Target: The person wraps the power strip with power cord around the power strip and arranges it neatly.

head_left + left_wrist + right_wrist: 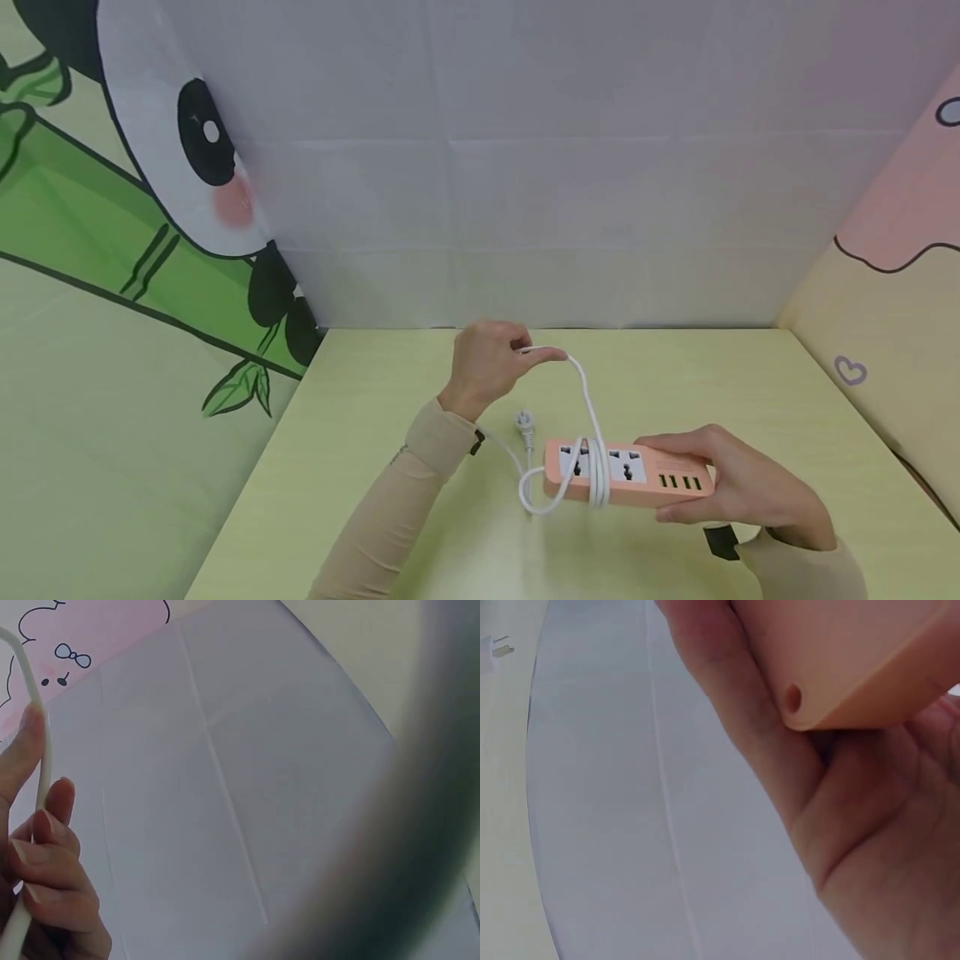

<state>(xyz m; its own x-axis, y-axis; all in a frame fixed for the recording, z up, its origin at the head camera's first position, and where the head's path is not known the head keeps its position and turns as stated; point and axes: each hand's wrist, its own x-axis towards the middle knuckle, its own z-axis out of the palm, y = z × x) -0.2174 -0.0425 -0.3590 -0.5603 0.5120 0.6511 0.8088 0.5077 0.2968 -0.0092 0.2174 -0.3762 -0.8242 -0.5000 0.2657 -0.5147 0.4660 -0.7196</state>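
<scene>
An orange power strip (pixel 648 475) with white socket panels and several USB ports is gripped at its right end by my right hand (pixel 757 483). Its white cord (pixel 597 475) is wound in several turns around the strip's left half. From those turns the cord rises to my left hand (pixel 487 362), which holds it between thumb and curled fingers above and left of the strip. In the left wrist view the cord (pixel 45 765) runs along the thumb and through the fingers. The white plug (pixel 525 423) stands left of the strip, prongs up. In the right wrist view the strip's corner (pixel 847 660) sits against the palm.
The pale yellow table (pixel 390 375) spreads under both hands. A plain whitish backdrop (pixel 540 208) rises at its far edge. Printed cartoon sheets flank it, with a green bamboo print (pixel 97 208) on the left and a pink one (pixel 915 192) on the right.
</scene>
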